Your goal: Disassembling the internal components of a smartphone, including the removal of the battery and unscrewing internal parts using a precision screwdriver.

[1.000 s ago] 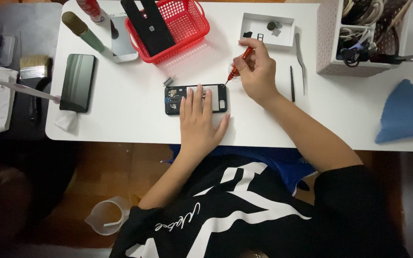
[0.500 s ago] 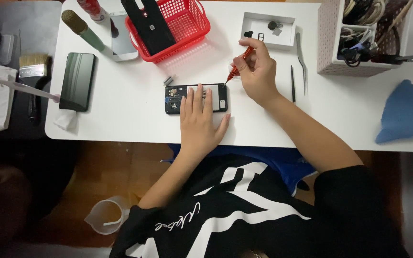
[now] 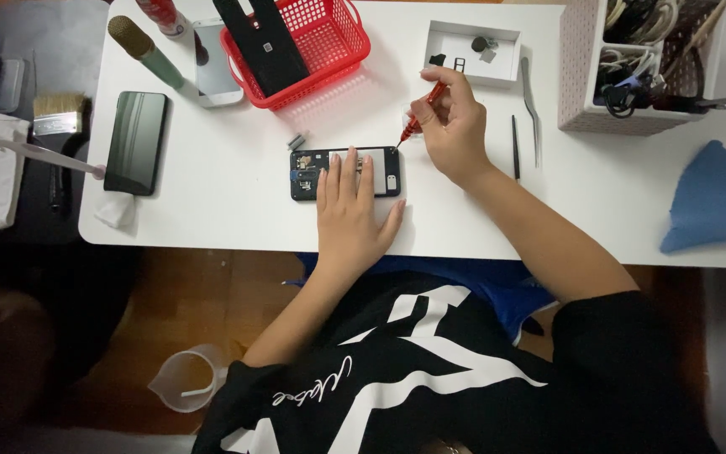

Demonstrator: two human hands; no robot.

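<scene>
While the opened phone (image 3: 344, 172) lay flat near the front edge of the white table (image 3: 237, 210), the left hand (image 3: 348, 210) pressed down on it with fingers spread flat, holding nothing. The right hand (image 3: 451, 126) pinched a red screwdriver (image 3: 418, 119), its tip at the phone's upper right corner. If the tip had slipped off a screw, it could have scratched the exposed insides; a loosened screw looked likely to roll away on the smooth tabletop, as nothing around the phone would catch it. A small metal part (image 3: 297, 141) already lay loose just above the phone.

Beyond the screwdriver, a shallow white tray (image 3: 510, 59) held a few small dark and grey parts. Black tweezers (image 3: 515, 147) and silver tweezers (image 3: 531, 105) lay right of the hand. The red basket (image 3: 338, 42) held flat black pieces standing on edge. The white perforated bin (image 3: 581, 76) at the far right was filled with cables and tools, scissors poking out. A plastic jug (image 3: 185, 380) stood on the floor; I could not tell whether anything was in it.
</scene>
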